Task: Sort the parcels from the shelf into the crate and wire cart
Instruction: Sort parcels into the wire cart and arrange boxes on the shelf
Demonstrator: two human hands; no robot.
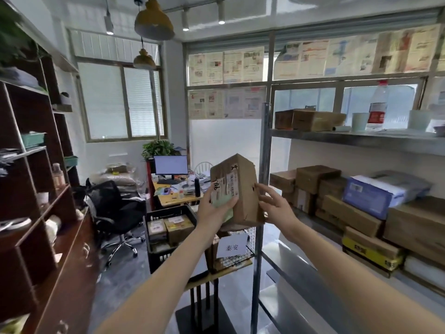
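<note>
Left hand point(215, 208): raised in front of the shelving post, fingers curled round the lower left face of a cardboard parcel point(237, 189), thumb across its pale green label. Right hand point(274, 205): fingers spread and lightly bent, fingertips touching the parcel's right side near its lower edge. Parcel: brown carton, held upright and slightly tilted, printed shipping labels and black handwriting on the near face, in the air above the crate and wire cart. Dark wooden cabinet point(31, 165): far left, open compartments with trays and small items. Black office chair point(115, 208): on the floor before a cluttered desk bearing a lit monitor point(171, 165). Black plastic crate point(154, 251): below the left hand, on a small stand, holding several labelled cartons point(168, 229). Wire cart point(249, 247): just right of the crate, touching or nearly so, a white paper sign point(232, 247) with two characters on its front mesh. Metal shelf unit point(361, 138): right side; the upper shelf carries boxes, white cups and a clear bottle point(378, 107) with a red label; the lower shelf carries stacked cardboard parcels point(349, 213), with a blue-and-white bagged package point(375, 194) towards its right end.
</note>
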